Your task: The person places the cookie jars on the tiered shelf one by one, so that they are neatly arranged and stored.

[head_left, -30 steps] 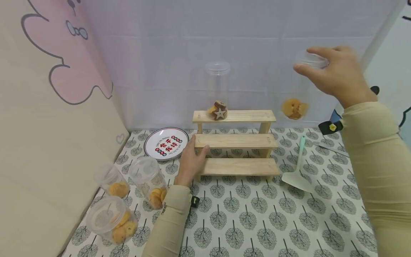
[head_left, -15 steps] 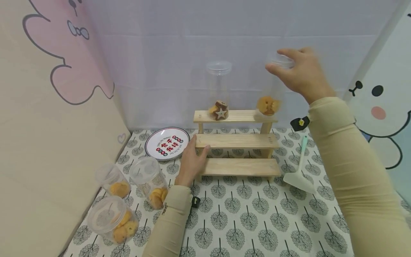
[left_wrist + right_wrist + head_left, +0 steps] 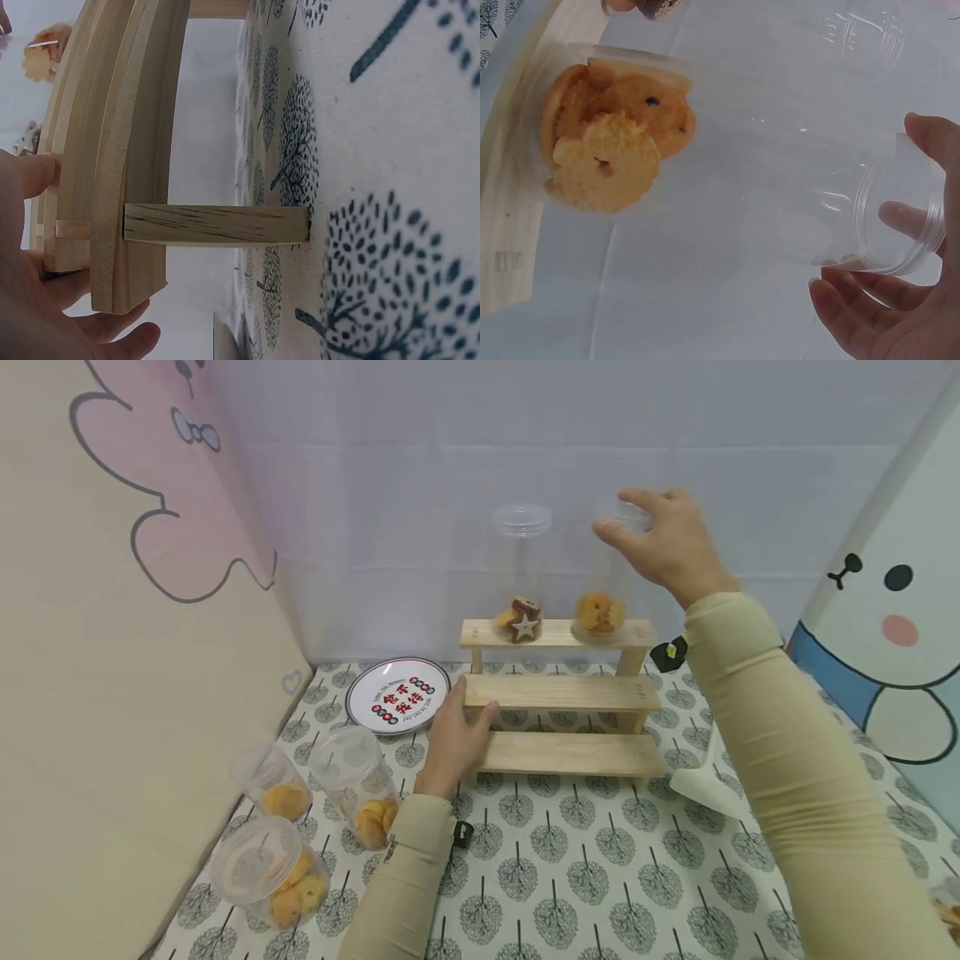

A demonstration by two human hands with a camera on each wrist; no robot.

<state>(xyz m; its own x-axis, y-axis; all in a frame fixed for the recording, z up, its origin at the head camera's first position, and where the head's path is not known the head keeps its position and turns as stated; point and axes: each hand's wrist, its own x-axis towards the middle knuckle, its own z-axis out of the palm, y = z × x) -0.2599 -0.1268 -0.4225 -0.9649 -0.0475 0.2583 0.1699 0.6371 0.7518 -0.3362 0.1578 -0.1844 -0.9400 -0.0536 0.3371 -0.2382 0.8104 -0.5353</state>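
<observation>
1. Jar [image 3: 609, 564] with yellow cookies [image 3: 600, 612] inside: upright at the right part of the top shelf [image 3: 558, 631]. Its base looks to be on the wood or barely above it; I cannot tell which.
2. Right hand [image 3: 667, 545]: thumb and fingers are curled round the lid [image 3: 624, 513], gripping it. Holding the jar so high probably keeps the fingers clear of the narrow plank and of the neighbour.
3. Left hand [image 3: 455, 739]: it grips the left end of the middle shelf [image 3: 562, 691], thumb above, other fingers reaching round and under. This seems meant to steady the rack [image 3: 573, 753], which looks light enough to shift if bumped.
4. Star-cookie jar [image 3: 522, 568]: upright on the same top plank, left of the held one, with a gap between them. Its place near the other end likely leaves room for both.
5. Tall jar [image 3: 354, 777], small jar [image 3: 267, 778] and wide jar [image 3: 264, 868]: grouped on the cloth [image 3: 572, 878] at left, lids on, perhaps to leave the rack's front free for the arms.
6. Plate [image 3: 366, 692]: behind them, left of the rack. Spatula [image 3: 705, 787]: right of it, partly hidden by the right sleeve [image 3: 810, 777].
</observation>
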